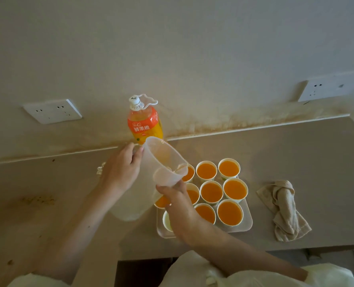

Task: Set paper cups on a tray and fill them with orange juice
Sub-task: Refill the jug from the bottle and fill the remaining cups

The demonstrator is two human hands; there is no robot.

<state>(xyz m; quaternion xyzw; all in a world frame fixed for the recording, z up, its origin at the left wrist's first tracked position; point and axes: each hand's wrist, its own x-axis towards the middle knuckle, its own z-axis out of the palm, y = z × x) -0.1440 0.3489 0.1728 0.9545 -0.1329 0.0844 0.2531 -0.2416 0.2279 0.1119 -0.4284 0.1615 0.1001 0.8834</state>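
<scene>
A white tray point(248, 223) on the beige counter holds several paper cups point(211, 192) filled with orange juice. One cup point(166, 221) at the tray's near left corner looks empty. My left hand point(122, 166) grips the handle of a clear plastic pitcher point(161, 158), which is tilted with its mouth down over the tray's left column. Only a trace of juice shows inside it. My right hand point(178, 206) curls around a juice-filled cup point(161, 202) right under the pitcher's mouth, fingertips touching the rim.
An orange juice bottle point(145, 125) with a white cap stands against the wall behind the pitcher. A crumpled beige cloth point(285, 210) lies right of the tray. Wall sockets point(52, 110) sit at left and at right point(331, 88). The counter's front edge point(275, 248) runs below the tray.
</scene>
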